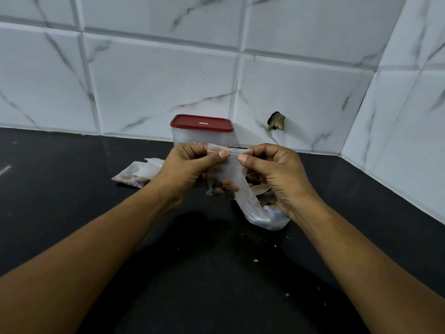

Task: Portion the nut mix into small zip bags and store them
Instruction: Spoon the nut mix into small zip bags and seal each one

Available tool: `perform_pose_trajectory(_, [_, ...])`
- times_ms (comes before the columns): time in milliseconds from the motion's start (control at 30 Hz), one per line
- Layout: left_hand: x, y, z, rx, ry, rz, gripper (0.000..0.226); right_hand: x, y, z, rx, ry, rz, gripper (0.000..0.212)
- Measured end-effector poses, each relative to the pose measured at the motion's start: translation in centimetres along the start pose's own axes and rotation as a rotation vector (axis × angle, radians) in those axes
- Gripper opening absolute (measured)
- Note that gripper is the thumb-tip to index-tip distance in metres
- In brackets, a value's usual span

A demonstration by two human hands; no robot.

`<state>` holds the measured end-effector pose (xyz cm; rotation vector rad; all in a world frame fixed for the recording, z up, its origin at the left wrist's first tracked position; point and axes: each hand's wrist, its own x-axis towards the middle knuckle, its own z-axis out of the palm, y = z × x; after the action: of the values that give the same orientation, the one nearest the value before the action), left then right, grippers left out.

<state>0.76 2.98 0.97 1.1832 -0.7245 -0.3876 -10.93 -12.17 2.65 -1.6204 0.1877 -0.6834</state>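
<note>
Above counter [72, 213], 2 hands [190, 167] [277, 174] pinching 1 bag [228, 173]

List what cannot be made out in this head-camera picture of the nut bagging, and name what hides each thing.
Head view:
- container: contents, behind its frosted wall.
- red lid: lettering too small to read.
- filled bags: count unclear, left hand covers part.
- large plastic bag: contents mostly behind right hand.
- zip bag: whether its seal is shut, too fine to tell.
</note>
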Motion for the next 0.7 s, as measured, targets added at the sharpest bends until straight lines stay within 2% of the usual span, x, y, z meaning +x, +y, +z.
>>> perform_pose_trajectory(300, [0.54,-0.50,-0.47,-0.005,0.027,0.004,0.017,0.13,0.33,0.02,-0.026,-0.030,-0.023,0.005])
perform_pose_trajectory(467, [0.39,-0.50,-0.16,0.040,0.020,0.031,0.028,0.24,0.56,-0.03,-0.043,-0.062,-0.046,0.005])
perform_pose_trajectory(700, [0.35,-0.27,-0.26,0.034,0.044,0.033,0.026,0.35,0.56,-0.21,-0.055,-0.016,-0.042,0.002])
